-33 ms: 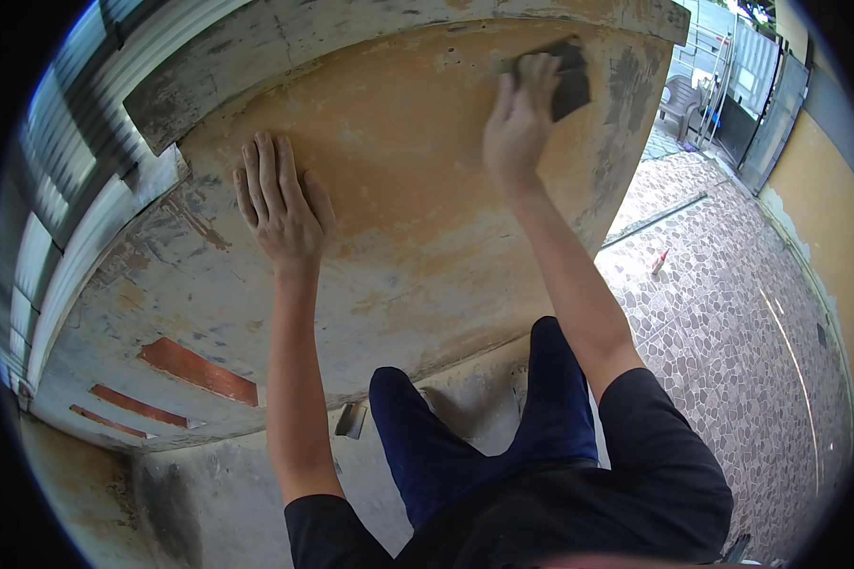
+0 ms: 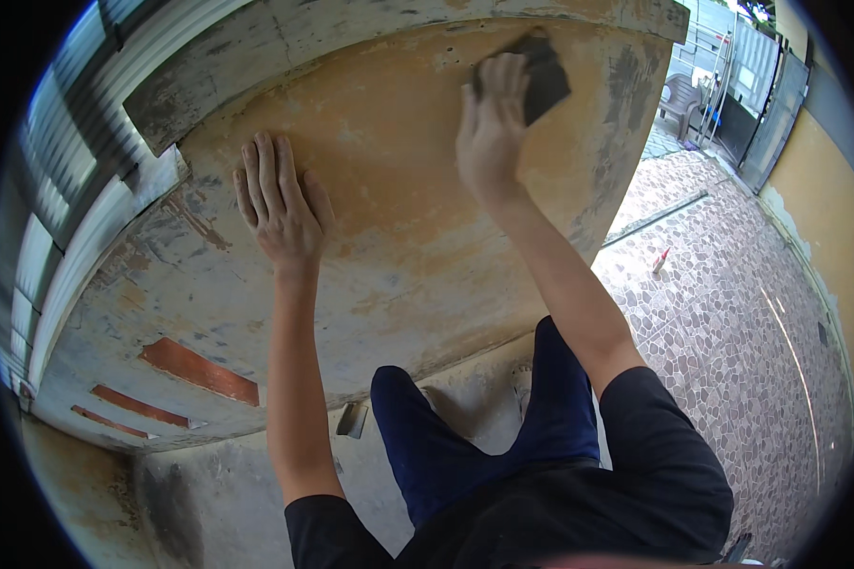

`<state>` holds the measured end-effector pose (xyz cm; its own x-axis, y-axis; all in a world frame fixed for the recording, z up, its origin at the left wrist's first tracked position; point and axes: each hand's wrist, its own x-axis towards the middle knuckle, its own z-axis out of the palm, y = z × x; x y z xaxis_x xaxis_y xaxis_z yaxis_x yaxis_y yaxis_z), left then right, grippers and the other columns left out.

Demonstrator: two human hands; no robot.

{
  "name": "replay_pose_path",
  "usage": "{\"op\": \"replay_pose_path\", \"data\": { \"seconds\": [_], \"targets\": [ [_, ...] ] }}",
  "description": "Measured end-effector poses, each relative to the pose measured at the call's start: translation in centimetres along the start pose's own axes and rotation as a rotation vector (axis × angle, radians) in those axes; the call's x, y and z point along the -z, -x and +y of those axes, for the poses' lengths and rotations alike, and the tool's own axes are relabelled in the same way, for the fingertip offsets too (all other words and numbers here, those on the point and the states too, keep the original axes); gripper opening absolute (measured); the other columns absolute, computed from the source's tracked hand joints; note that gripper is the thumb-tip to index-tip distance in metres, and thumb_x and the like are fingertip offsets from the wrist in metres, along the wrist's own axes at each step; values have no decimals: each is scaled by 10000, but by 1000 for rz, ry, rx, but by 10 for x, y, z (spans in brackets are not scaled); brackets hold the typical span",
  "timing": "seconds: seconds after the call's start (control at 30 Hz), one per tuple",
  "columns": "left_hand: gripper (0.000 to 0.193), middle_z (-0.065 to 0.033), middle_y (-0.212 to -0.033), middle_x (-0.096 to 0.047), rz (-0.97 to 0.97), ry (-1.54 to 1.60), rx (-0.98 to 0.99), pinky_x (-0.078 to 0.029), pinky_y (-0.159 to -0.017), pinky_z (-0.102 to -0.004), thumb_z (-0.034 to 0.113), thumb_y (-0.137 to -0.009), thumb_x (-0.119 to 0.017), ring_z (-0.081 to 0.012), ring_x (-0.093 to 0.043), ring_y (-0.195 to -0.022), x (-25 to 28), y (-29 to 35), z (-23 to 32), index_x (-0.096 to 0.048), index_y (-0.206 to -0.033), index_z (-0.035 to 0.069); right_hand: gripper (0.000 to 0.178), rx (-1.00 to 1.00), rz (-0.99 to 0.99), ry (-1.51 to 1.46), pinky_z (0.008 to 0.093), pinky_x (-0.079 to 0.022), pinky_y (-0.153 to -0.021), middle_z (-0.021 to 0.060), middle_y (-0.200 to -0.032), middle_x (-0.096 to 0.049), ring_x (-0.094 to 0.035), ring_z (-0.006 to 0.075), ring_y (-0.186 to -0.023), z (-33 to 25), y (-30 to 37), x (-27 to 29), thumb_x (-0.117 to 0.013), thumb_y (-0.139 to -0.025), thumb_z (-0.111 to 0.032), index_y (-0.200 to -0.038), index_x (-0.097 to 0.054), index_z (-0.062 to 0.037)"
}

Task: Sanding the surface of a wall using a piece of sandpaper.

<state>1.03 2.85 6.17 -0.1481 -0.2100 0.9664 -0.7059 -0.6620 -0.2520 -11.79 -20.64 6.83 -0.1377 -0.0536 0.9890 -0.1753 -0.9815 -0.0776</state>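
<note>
A wall (image 2: 399, 275) with worn ochre and grey patches stands before me. My left hand (image 2: 285, 204) lies flat on it at the left, fingers stretched out and holding nothing. Farther up and to the right, my right hand (image 2: 491, 128) presses a dark sheet of sandpaper (image 2: 547, 83) against the ochre part. Its fingers lie over the sheet's left side, and the sheet sticks out past them. Hand and sheet are slightly blurred.
Narrow slots (image 2: 199, 370) with reddish-orange insides cut the wall at lower left. A raised ledge (image 2: 304, 43) runs along its far edge. On the right lies a stone-patterned floor (image 2: 712, 332) with a small red-tipped object (image 2: 661, 260). A plastic chair (image 2: 680, 100) stands beyond.
My right hand has slid left and slightly toward me along the wall with the sandpaper, which has turned a little. My left hand stays in place.
</note>
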Motion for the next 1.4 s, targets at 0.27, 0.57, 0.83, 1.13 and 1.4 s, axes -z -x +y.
{"op": "replay_pose_path", "data": {
  "seconds": [0.27, 0.57, 0.83, 1.13, 1.4],
  "targets": [
    [483, -170, -1540, -515, 0, -4, 20, -325, -1213, -474, 235, -1047, -504, -318, -457, -1456, 1, 2, 2, -531, -1475, 11, 412, 81, -108, 237, 497, -394, -1193, 296, -1441, -565, -411, 437, -1466, 133, -25, 62, -564, -1057, -180, -1317, -610, 135],
    [475, -164, -1537, -521, 11, -11, 15, -324, -1215, -472, 239, -1056, -493, -310, -465, -1452, 2, 4, 0, -536, -1473, 14, 473, 4, -45, 110, 509, -416, -1174, 372, -1410, -543, -430, 500, -1429, 11, -3, 10, -624, -1012, -156, -1329, -548, 186],
    [472, -163, -1538, -520, 25, 5, 23, -321, -1218, -474, 236, -1055, -502, -312, -461, -1455, -3, 1, 8, -535, -1477, 26, 407, -47, -138, 378, 472, -493, -1106, 352, -1418, -548, -476, 494, -1390, 147, -34, 71, -495, -1082, -182, -1293, -592, 152],
    [472, -157, -1541, -522, -5, 31, 25, -313, -1219, -476, 218, -1038, -523, -312, -461, -1456, -1, 6, -4, -540, -1471, 31, 593, 291, -202, 148, 486, -458, -1148, 345, -1406, -557, -483, 504, -1387, -16, 2, 15, -747, -883, -180, -1352, -560, 131],
    [467, -150, -1541, -525, -1, 22, 49, -307, -1219, -482, 210, -1029, -533, -309, -460, -1458, 5, 4, 2, -551, -1459, 32, 396, -232, -220, 363, 489, -548, -1028, 379, -1355, -574, -554, 477, -1311, 97, -29, 62, -508, -1077, -192, -1276, -588, 141]
  ]
}}
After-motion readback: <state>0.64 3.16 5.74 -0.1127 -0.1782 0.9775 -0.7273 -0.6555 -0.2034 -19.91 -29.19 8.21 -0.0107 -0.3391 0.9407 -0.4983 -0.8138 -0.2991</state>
